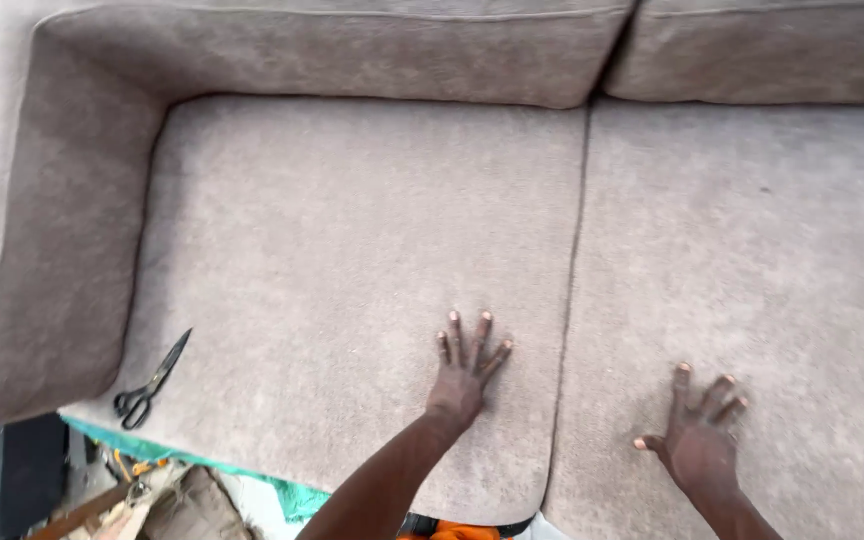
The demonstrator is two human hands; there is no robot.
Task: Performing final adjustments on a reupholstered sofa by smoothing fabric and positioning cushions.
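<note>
My left hand (pixel 464 368) lies flat, fingers spread, on the left seat cushion (pixel 352 250) of a beige-grey sofa, just left of the seam between the cushions. Pressed palm-down on the right seat cushion (pixel 752 250), my right hand (pixel 700 430) also has its fingers apart. Neither hand holds anything. A pair of black scissors (pixel 152 382) rests near the front left corner of the left cushion, well away from my left hand.
The sofa's left armrest (pixel 42 220) rises at the left, and two back cushions (pixel 352 50) run along the top. Below the cushion's front edge are a teal cloth (pixel 292 495), tools and clutter on the floor (pixel 122 490).
</note>
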